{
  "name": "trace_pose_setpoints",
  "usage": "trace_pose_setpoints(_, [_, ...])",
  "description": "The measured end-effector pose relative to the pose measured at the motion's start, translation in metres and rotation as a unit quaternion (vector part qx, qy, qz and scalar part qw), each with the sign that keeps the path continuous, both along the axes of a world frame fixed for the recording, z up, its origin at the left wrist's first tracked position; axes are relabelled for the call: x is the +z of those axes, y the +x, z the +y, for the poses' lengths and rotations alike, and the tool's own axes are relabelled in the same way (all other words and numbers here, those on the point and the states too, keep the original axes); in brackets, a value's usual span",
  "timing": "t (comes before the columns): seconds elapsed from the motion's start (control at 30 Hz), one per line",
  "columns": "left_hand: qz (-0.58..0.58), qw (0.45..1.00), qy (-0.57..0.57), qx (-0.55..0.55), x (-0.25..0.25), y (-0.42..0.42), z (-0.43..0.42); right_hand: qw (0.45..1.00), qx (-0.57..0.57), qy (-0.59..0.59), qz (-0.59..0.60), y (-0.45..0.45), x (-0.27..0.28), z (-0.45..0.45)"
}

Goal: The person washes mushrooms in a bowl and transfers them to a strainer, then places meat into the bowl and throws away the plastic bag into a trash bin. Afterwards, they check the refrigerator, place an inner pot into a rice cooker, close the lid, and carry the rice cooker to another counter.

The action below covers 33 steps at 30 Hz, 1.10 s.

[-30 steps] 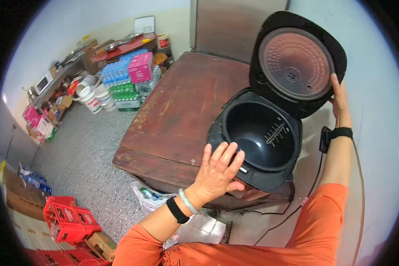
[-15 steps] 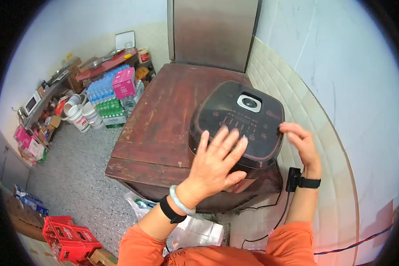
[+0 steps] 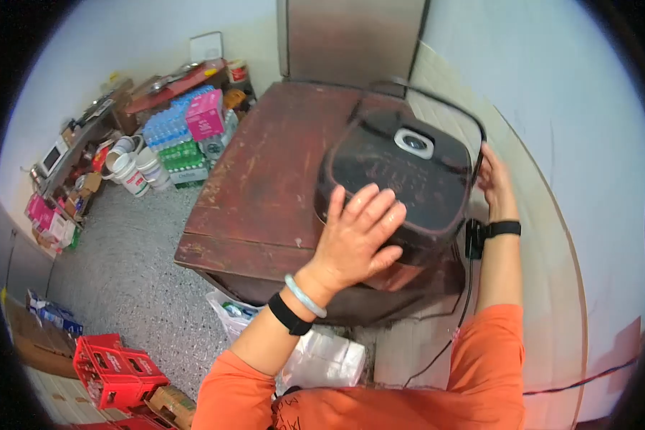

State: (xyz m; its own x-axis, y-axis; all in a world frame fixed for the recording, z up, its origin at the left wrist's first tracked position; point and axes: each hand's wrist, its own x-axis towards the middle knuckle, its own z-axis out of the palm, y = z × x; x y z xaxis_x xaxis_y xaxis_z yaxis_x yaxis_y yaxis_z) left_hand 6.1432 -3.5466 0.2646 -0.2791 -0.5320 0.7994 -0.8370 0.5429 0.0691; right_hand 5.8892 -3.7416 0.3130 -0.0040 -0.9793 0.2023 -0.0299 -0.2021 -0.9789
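Observation:
A dark rice cooker [image 3: 437, 175] with a touch panel and a silver-ringed steam vent [image 3: 414, 143] on its lid stands at the right side of a worn reddish-brown wooden cabinet [image 3: 265, 165]. Its black carrying handle [image 3: 448, 104] arches above the back of the lid, blurred by motion. My left hand [image 3: 358, 240] is open, fingers spread over the front edge of the lid; whether it presses there I cannot tell. At the cooker's right side, my right hand [image 3: 496, 183] has its fingers curled round the handle, partly hidden behind it.
A tiled wall [image 3: 512, 179] rises close on the right, and a black cable [image 3: 467, 294] hangs below my right wrist. A metal panel [image 3: 355, 43] stands behind the cabinet. Bottle packs [image 3: 172, 129], white buckets [image 3: 130, 178] and red crates [image 3: 118, 369] sit on the left floor.
The cooker's handle has come up into view above the lid, with my right hand moved up and closed on it. My left hand stays over the lid's front edge. The view has shifted slightly.

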Motion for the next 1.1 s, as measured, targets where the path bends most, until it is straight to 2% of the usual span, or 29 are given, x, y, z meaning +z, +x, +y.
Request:
trace_pose_setpoints(0.03, [-0.003, 1.000, 0.000, 0.000, -0.001, 0.001, -0.002, 0.999, 0.044, 0.012, -0.028, -0.007, 0.003, -0.002])
trace_pose_setpoints(0.1, [-0.012, 1.000, -0.011, 0.001, -0.001, 0.004, -0.004, 0.995, 0.049, -0.065, 0.051, 0.015, 0.021, 0.024])
trace_pose_setpoints(0.2, [-0.028, 0.999, -0.030, 0.004, 0.001, 0.010, -0.004, 0.997, 0.059, -0.050, -0.002, 0.029, 0.031, 0.054])
trace_pose_setpoints(0.33, [-0.020, 1.000, 0.005, -0.006, 0.012, 0.049, 0.003, 0.997, 0.034, -0.065, 0.010, 0.054, 0.043, 0.102])
trace_pose_setpoints(0.37, [-0.003, 1.000, 0.008, -0.025, 0.014, 0.063, 0.002, 0.995, 0.058, -0.070, 0.027, 0.064, 0.048, 0.118])
trace_pose_setpoints(0.5, [0.056, 0.995, 0.041, -0.068, 0.035, 0.097, 0.003, 0.994, 0.076, -0.051, 0.061, 0.108, 0.057, 0.175])
trace_pose_setpoints(0.6, [0.074, 0.996, 0.037, -0.042, 0.078, 0.089, 0.015, 0.991, 0.087, -0.071, 0.065, 0.142, 0.058, 0.204])
trace_pose_setpoints(0.63, [0.300, 0.921, 0.200, -0.151, 0.094, 0.072, 0.019, 0.988, 0.101, -0.107, 0.053, 0.153, 0.058, 0.214])
trace_pose_setpoints(0.67, [0.494, 0.757, 0.348, -0.249, 0.104, 0.058, 0.020, 0.983, 0.114, -0.139, 0.042, 0.163, 0.058, 0.222])
trace_pose_setpoints(0.7, [0.506, 0.693, 0.401, -0.321, 0.109, 0.046, 0.017, 0.970, 0.086, -0.221, 0.052, 0.176, 0.049, 0.224])
trace_pose_setpoints(0.73, [0.508, 0.621, 0.452, -0.389, 0.116, 0.039, 0.011, 0.963, 0.060, -0.237, 0.113, 0.174, 0.046, 0.233])
trace_pose_setpoints(0.77, [0.507, 0.588, 0.503, -0.380, 0.123, 0.040, 0.007, 0.952, 0.032, -0.252, 0.173, 0.171, 0.044, 0.241])
trace_pose_setpoints(0.8, [0.495, 0.590, 0.506, -0.387, 0.125, 0.038, 0.006, 0.936, 0.003, -0.266, 0.231, 0.169, 0.042, 0.250])
trace_pose_setpoints(0.87, [0.502, 0.552, 0.501, -0.439, 0.125, 0.033, 0.005, 0.882, -0.071, -0.379, 0.272, 0.139, 0.024, 0.271])
trace_pose_setpoints(0.9, [0.545, 0.519, 0.483, -0.447, 0.126, 0.031, 0.005, 0.896, -0.170, -0.348, 0.217, 0.125, 0.007, 0.284])
trace_pose_setpoints(0.93, [0.543, 0.516, 0.485, -0.452, 0.125, 0.030, 0.002, 0.898, -0.261, -0.314, 0.161, 0.106, -0.016, 0.295])
trace_pose_setpoints(0.97, [0.565, 0.455, 0.502, -0.471, 0.125, 0.030, -0.004, 0.901, -0.352, -0.211, 0.139, 0.076, -0.047, 0.298])
trace_pose_setpoints(1.0, [0.583, 0.396, 0.516, -0.487, 0.126, 0.029, -0.005, 0.895, -0.358, -0.153, 0.216, 0.042, -0.091, 0.292])
trace_pose_setpoints(1.03, [0.605, 0.394, 0.507, -0.470, 0.128, 0.022, -0.001, 0.881, -0.362, -0.092, 0.289, 0.017, -0.141, 0.283])
trace_pose_setpoints(1.07, [0.600, 0.400, 0.506, -0.473, 0.127, 0.018, 0.001, 0.926, -0.295, -0.047, 0.230, 0.010, -0.194, 0.274])
trace_pose_setpoints(1.1, [0.585, 0.359, 0.514, -0.515, 0.123, 0.015, 0.001, 0.960, -0.222, -0.005, 0.169, 0.007, -0.228, 0.272])
